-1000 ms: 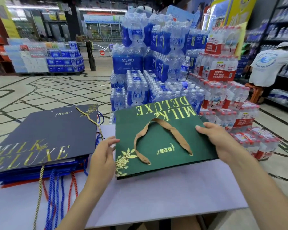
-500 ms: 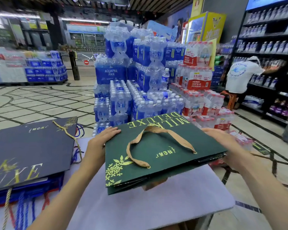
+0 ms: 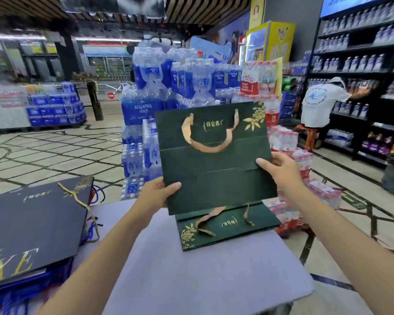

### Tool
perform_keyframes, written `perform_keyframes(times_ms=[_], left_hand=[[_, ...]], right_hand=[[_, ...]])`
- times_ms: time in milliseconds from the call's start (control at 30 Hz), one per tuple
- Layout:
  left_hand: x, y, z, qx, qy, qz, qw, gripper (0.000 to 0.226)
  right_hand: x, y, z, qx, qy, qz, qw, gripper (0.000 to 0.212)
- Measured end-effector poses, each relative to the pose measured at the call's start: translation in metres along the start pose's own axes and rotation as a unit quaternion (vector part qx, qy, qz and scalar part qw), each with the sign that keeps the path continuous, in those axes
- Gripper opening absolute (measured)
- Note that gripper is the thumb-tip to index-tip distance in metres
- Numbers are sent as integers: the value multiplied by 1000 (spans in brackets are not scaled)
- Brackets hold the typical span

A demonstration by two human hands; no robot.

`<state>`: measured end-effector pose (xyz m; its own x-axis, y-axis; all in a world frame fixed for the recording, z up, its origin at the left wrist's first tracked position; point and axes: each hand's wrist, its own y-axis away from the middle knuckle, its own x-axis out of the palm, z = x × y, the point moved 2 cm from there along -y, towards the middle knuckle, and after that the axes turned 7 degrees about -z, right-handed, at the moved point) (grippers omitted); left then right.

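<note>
A flat, folded dark green gift bag (image 3: 214,160) with a tan ribbon handle and gold print is held upright above the table. My left hand (image 3: 156,193) grips its lower left edge, thumb on the front. My right hand (image 3: 280,171) grips its right edge, thumb over the folded bottom flap. Under it, a second green bag (image 3: 223,226) of the same kind lies flat on the pale lilac table (image 3: 203,276).
A stack of navy blue gift bags (image 3: 30,226) with rope handles lies at the table's left. Shrink-wrapped packs of water bottles (image 3: 146,105) are piled just beyond the table. A person in a white shirt (image 3: 319,105) stands at the drink shelves on the right.
Both hands have lifted the top green bag off the table and tipped it upright, so its folded bottom faces me. A second green bag is now uncovered beneath.
</note>
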<state>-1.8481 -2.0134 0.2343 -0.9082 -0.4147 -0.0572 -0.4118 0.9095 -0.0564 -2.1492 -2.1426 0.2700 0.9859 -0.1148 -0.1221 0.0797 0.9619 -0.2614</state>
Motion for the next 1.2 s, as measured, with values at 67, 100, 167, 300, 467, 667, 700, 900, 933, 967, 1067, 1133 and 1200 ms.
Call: perform_keyframes(times_ms=[67,100,167,300,467,667,700,900,933,967,1067,1133,1200], left_hand=[[13,-2,11,-51,27,-14,998,15],[20,0,16,-78,32,-22,996,15],[31,0,33,-127,23,-23,991,19],[36,1,65,-129,-143,-81,978,31],[42,17,81,-39,-490,-161,856,43],[49,19,91,-23,-435,-190,880,40],[49,19,92,-23,-411,-194,890,34],[49,10,96,-12,-354,-189,916,23],[49,8,96,-12,-357,-189,915,23],[49,6,96,-11,-362,-190,913,24],[50,5,97,-11,-380,-193,905,24],[49,7,95,-7,-408,-192,892,25],[47,6,96,-3,-424,-191,885,28]], right_hand=[[4,-11,-10,21,20,7,1000,24],[5,-15,-19,37,37,13,999,23],[5,-20,-41,69,72,27,995,24],[5,-22,-84,122,115,51,985,26],[16,-15,-111,159,160,81,971,14],[22,-18,-120,188,176,113,960,14],[22,-17,-119,189,174,118,959,12],[21,-19,-123,186,146,108,966,6],[22,-20,-125,184,145,104,967,6],[25,-21,-126,181,143,100,968,7],[33,-23,-129,168,153,100,969,12],[36,-25,-131,165,169,99,967,14],[36,-27,-133,152,202,100,962,19]])
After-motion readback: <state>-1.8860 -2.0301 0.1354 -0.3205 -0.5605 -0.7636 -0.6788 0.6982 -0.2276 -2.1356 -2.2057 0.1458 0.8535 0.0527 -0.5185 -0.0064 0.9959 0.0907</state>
